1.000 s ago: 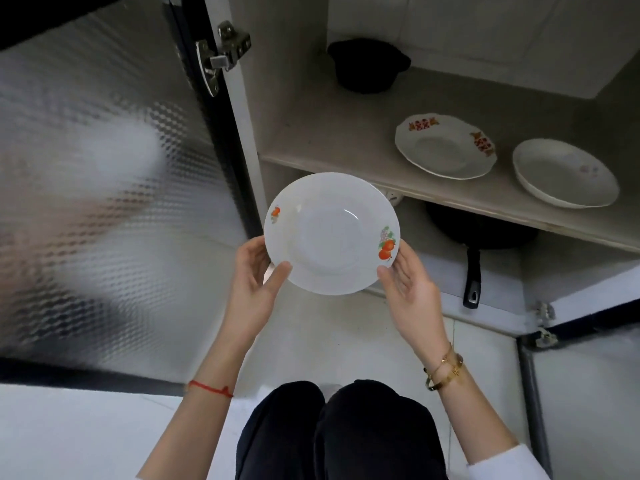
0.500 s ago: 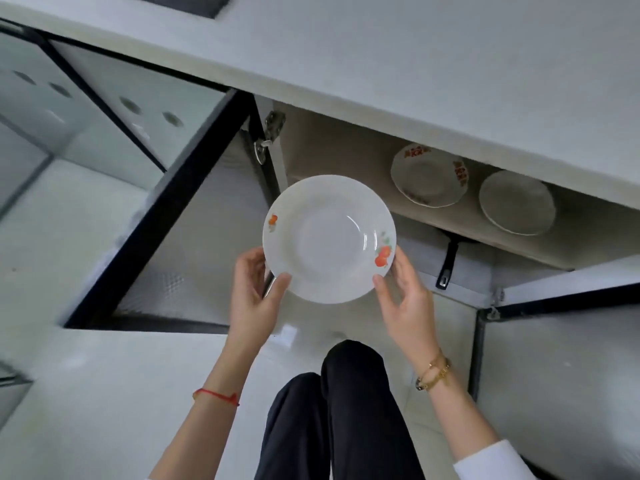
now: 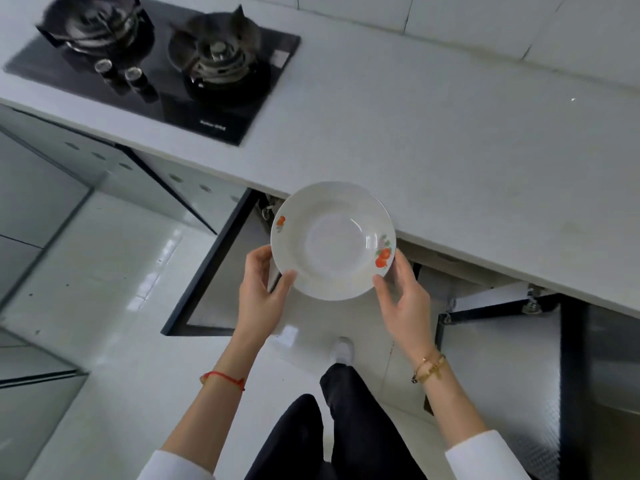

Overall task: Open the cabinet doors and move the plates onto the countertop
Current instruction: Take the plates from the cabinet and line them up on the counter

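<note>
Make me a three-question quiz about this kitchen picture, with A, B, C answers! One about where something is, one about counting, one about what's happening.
1. Where is the gas stove?
A. On the countertop, far left
B. On the floor
C. Inside the cabinet

2. How many burners has it?
A. One
B. Two
C. Four

3. The plate is:
A. Lying on the countertop
B. Held by the left hand and right hand
C. Broken

Answers: 1 A, it sits in the counter's far left; 2 B, two rings show; 3 B, fingers grip both rims.

White sleeves [image 3: 485, 455], black trousers [image 3: 349, 434], red wrist string [image 3: 223, 377], gold bracelets [image 3: 429, 367].
</note>
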